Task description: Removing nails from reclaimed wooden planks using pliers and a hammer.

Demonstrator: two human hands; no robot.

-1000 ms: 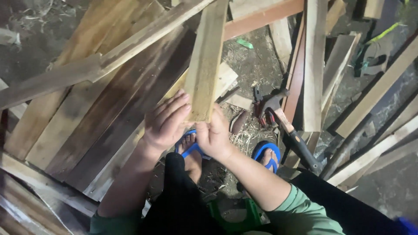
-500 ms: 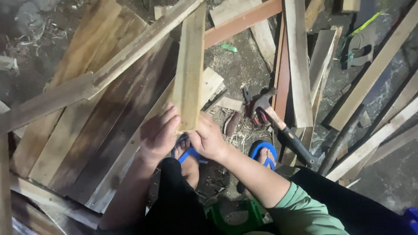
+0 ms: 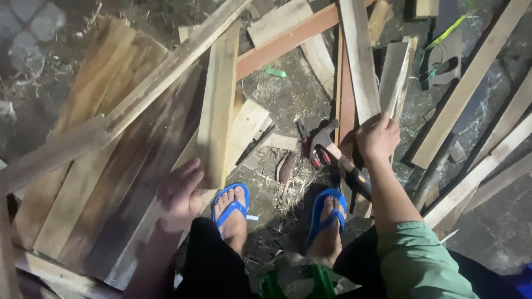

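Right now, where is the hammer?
The hammer lies on the ground right of centre in the head view, just left of the right hand, above the right sandal.

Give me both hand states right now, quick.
Left hand: open, fingers resting at the near end of the pale plank, not gripping.
Right hand: closed on the end of a narrow board.
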